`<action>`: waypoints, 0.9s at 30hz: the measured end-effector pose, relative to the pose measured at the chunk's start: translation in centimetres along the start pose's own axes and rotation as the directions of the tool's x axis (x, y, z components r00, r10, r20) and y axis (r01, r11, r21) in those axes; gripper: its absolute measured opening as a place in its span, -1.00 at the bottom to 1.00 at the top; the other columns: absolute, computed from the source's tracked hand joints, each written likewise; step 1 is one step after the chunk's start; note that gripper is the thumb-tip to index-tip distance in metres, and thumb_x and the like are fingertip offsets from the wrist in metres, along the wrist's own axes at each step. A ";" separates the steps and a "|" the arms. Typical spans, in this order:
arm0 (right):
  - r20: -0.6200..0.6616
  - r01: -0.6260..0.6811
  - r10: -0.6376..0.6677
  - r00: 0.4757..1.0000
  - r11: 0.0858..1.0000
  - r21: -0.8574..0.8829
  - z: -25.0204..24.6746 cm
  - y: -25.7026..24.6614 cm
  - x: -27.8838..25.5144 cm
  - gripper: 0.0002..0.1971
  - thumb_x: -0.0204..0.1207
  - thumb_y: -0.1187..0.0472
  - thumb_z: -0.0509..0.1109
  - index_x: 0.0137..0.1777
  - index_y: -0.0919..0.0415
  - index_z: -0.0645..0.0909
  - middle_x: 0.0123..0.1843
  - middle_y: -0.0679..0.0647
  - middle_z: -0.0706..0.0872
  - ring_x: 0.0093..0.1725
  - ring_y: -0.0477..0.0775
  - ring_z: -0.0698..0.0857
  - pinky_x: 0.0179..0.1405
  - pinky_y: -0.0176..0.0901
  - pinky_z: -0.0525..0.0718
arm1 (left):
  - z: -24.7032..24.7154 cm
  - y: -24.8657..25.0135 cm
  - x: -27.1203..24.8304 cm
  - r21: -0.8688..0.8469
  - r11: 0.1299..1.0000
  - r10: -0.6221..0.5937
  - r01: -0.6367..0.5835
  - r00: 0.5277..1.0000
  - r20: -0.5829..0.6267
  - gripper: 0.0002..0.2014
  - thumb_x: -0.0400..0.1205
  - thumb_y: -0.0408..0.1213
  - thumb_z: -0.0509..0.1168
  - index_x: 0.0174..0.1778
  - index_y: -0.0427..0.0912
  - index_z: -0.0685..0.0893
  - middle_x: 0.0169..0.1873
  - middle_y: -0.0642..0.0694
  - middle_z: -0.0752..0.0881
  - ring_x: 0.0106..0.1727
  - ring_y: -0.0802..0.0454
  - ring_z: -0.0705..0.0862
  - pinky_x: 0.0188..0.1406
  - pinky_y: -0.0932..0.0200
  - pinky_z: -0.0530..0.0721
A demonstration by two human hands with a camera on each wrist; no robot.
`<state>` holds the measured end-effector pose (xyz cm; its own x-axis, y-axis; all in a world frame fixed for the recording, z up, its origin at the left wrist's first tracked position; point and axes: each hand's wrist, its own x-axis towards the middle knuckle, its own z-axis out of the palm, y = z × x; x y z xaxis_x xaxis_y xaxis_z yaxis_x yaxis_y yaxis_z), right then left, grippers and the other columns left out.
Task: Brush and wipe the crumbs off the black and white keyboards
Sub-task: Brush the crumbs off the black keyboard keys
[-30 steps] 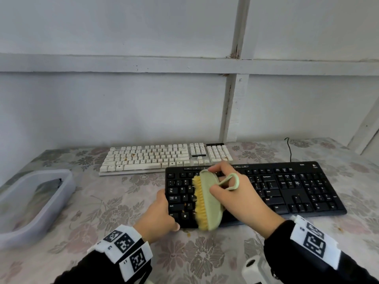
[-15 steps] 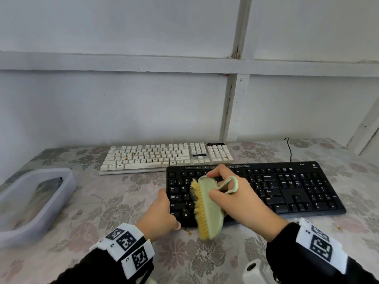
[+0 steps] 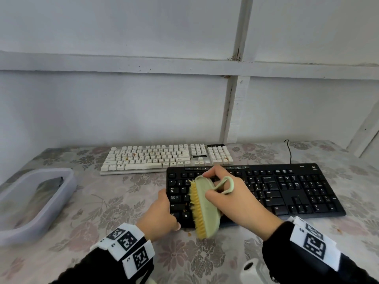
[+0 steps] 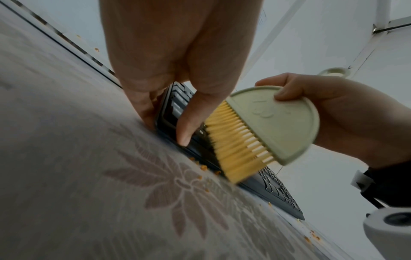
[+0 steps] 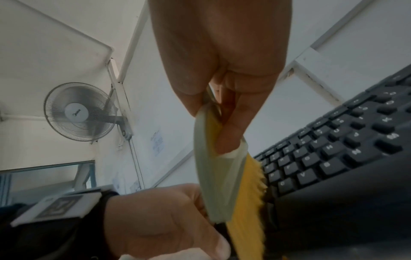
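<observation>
Right hand (image 3: 235, 201) clamps brush (image 3: 205, 206), now shifted left across black keyboard (image 3: 287, 193); left hand (image 3: 162, 216) grips its corner (crumbs (image 4: 200, 165) falling onto worktop (image 3: 102, 201)).

Plastic, bristle and patterned cloth

The brush (image 3: 206, 203) has a smooth, matt pale-green plastic back and stiff yellow bristles; the black keyboard (image 3: 287, 193) is matt plastic, the white keyboard (image 3: 164, 157) smooth plastic keys; a floral cloth with a faint sheen covers the counter (image 3: 92, 201); the tub (image 3: 47, 212) looks like frosted, translucent plastic.
</observation>
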<state>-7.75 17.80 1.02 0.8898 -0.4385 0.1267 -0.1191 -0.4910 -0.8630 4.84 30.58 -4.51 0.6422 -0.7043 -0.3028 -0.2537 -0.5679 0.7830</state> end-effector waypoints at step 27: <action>0.002 -0.011 0.011 1.000 1.000 -0.020 0.2 -0.2 0.5 -0.77 0.44 0.37 0.28 0.00 0.04 0.56 -0.35 0.17 0.54 -0.40 0.03 0.42 -0.45 -0.13 0.41 | 0.1 0.1 0.0 0.042 0.999 -0.006 0.008 1.000 -0.026 -0.24 0.44 -0.54 0.36 0.48 -0.16 0.11 0.10 -0.16 0.60 0.14 -0.08 0.59 0.11 0.06 0.62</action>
<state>-7.18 17.81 1.10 0.8894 -0.4422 0.1160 -0.1376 -0.5009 -0.8545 4.78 30.50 -4.47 0.6626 -0.6891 -0.2934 -0.2792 -0.5907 0.7570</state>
